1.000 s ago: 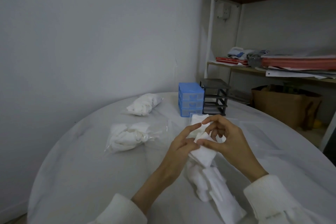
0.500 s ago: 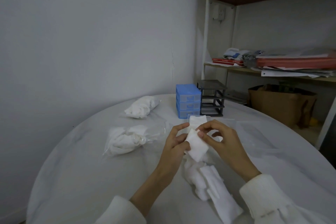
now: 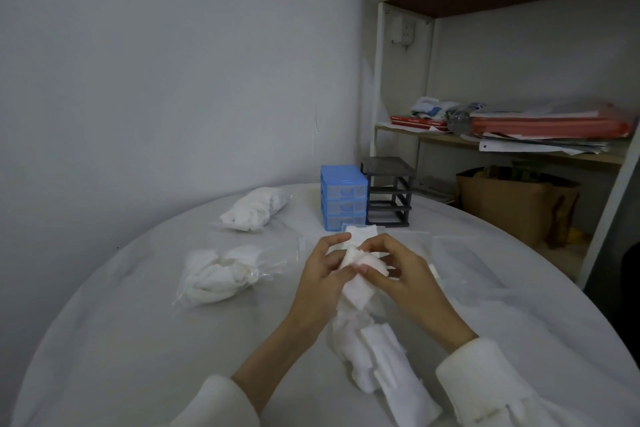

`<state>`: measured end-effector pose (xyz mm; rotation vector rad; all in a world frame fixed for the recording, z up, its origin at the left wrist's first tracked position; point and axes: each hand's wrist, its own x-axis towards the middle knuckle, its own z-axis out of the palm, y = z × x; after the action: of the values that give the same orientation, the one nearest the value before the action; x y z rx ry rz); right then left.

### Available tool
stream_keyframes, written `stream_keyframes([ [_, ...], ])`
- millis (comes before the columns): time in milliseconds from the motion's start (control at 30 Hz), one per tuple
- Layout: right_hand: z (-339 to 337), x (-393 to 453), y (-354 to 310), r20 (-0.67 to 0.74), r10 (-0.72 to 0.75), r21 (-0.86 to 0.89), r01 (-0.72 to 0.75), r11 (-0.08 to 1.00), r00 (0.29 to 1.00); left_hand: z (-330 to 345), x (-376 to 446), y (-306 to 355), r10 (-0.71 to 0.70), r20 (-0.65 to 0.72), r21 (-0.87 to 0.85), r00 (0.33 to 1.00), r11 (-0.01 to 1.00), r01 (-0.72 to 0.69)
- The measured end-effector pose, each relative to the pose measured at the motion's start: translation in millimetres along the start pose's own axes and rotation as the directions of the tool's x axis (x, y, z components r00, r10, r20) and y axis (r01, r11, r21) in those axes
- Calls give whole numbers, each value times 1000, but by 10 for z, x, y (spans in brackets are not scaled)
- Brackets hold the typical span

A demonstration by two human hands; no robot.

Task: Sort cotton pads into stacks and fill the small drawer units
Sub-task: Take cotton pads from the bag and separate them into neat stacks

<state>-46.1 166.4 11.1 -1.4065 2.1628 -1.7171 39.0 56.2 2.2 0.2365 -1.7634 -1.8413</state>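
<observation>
Both hands, left (image 3: 325, 274) and right (image 3: 398, 274), pinching pads (image 3: 358, 289) mid-table — better squaring edges lightly before stacking, far short of the drawers (image 3: 343, 198).

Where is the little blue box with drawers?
The small blue plastic drawer unit stands at the table's far edge, touching or nearly touching the empty black frame on its right.
</observation>
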Motion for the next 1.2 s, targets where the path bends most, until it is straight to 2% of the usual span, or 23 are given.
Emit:
stream_keyframes([
  [133,-88,38,28,-144,61,-34,-67,997,988,87,149,-24,65,-39,100,997,993,-61],
  [300,-217,73,133,-302,39,-64,-61,996,953,242,333,-30,59,-34,88,998,994,-56],
  [633,-544,144,413,-580,213,55,-223,973,787,539,509,-105,95,77,273,992,955,-113],
  [733,-602,147,491,-605,235,26,-276,961,761,575,502,-199,191,152,416,970,878,-238],
  [867,-616,168,601,-579,267,-70,-373,925,770,575,502,-303,274,291,608,917,686,-398],
  [933,-598,178,647,-561,261,-135,-398,907,785,581,519,-336,259,335,685,906,593,-423],
  [1000,-577,175,674,-545,225,-275,-425,862,808,590,528,-354,229,357,746,906,515,-423],
  [1067,-566,159,673,-547,195,-391,-454,801,814,593,529,-363,196,366,781,910,467,-415],
  [1200,-560,136,639,-558,164,-518,-495,698,814,598,518,-391,143,394,817,908,399,-418],
])
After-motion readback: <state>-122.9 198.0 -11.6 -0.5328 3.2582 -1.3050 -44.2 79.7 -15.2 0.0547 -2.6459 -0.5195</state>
